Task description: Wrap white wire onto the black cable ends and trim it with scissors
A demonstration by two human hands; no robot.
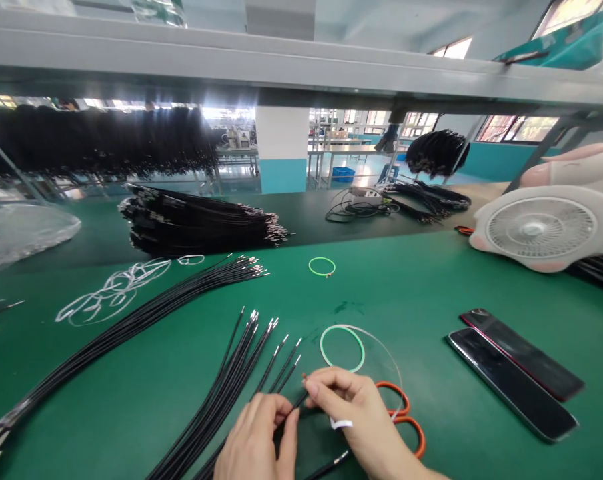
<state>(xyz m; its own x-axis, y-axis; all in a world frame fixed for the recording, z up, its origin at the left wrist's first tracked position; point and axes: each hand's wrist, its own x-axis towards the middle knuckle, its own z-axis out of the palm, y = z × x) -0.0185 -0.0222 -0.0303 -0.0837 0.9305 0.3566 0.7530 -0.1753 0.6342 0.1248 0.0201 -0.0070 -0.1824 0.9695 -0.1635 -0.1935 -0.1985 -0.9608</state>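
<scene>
At the bottom centre my left hand point(259, 437) pinches a thin black wire point(297, 402) between thumb and fingers. My right hand point(354, 417) is closed on the same wire's metal tip, with a small white label point(340, 423) under its fingers. A fan of black wires with silver tips point(231, 383) lies just left of my hands. Orange-handled scissors point(405, 419) lie partly under my right hand. A green ring with a thin clear loop point(342, 348) sits just beyond my fingers.
A long bundle of black wires point(131, 323) runs to the left edge. Stacked wire bundles point(201, 220) lie further back. Two phones point(516, 377) rest at the right, a white fan point(541, 230) behind them. A small green ring point(322, 267) and white ties point(114, 293) lie on the green mat.
</scene>
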